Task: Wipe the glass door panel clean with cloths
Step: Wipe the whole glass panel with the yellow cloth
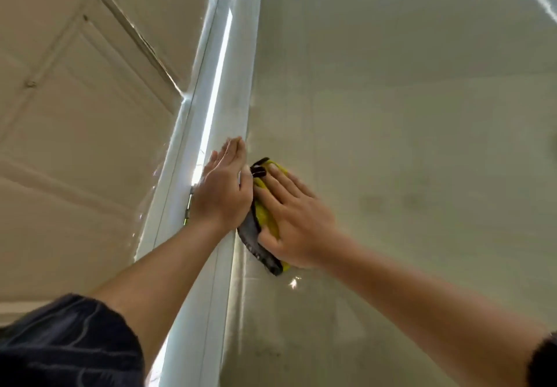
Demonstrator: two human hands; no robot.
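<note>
The glass door panel (407, 145) fills the right side of the head view, hazy and faintly streaked. A yellow and grey cloth (262, 217) lies flat against the glass near the panel's left edge. My right hand (294, 220) presses on the cloth with its fingers spread and straight. My left hand (221, 189) lies flat with straight fingers on the white door frame (238, 85), just left of the cloth and touching its edge.
A pale frame post (208, 100) with a bright gap of light runs up beside the door. A small metal hinge (189, 208) sits on the frame by my left wrist. To the left stands a beige panelled surface (75, 115).
</note>
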